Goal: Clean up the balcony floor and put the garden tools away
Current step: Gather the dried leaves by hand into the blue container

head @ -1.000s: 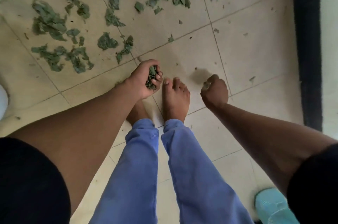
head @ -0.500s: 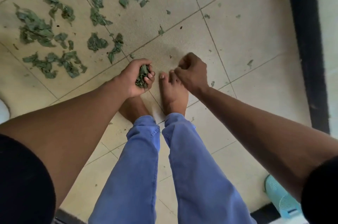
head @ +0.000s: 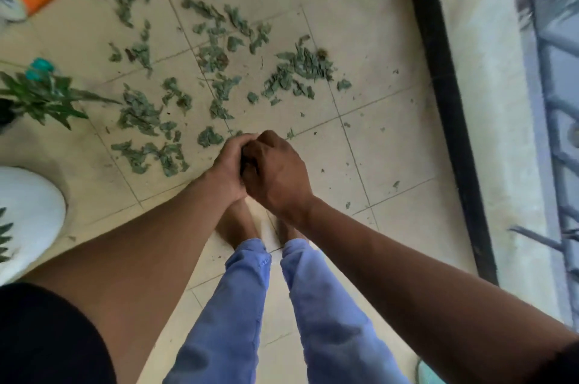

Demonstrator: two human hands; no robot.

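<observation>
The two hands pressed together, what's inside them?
Only a dark sliver shows between the left hand and the right hand; curled fingers cover whatever is inside.

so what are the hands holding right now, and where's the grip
It cannot be told for sure. The left hand and right hand are cupped together, hiding the palms; only a dark sliver shows between them.

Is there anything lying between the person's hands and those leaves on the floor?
Nothing visible. The left hand and right hand are pressed together just above bare tile, and the nearest leaf scraps lie right beside them, unobstructed.
</observation>
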